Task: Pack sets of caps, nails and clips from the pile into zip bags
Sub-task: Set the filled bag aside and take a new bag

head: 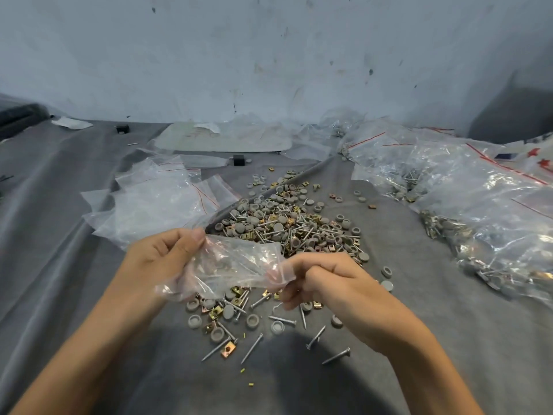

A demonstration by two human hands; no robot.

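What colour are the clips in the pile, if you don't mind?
The clips are brassy gold; head view.

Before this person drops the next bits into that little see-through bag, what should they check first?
1. Bag held firmly: ok. The left hand pinches one end of the zip bag and the right hand pinches the other.
2. Bag mouth open: cannot tell. The film is crumpled.
3. Bag empty: cannot tell. Pieces lying underneath show through it.
4. Parts within reach: ok. The pile of caps, nails and clips lies just beyond the hands.
5. A hand free to pick up parts: not ok. Both hold the bag.
6. More bags at hand: ok. The spare bags lie to the left of the pile.
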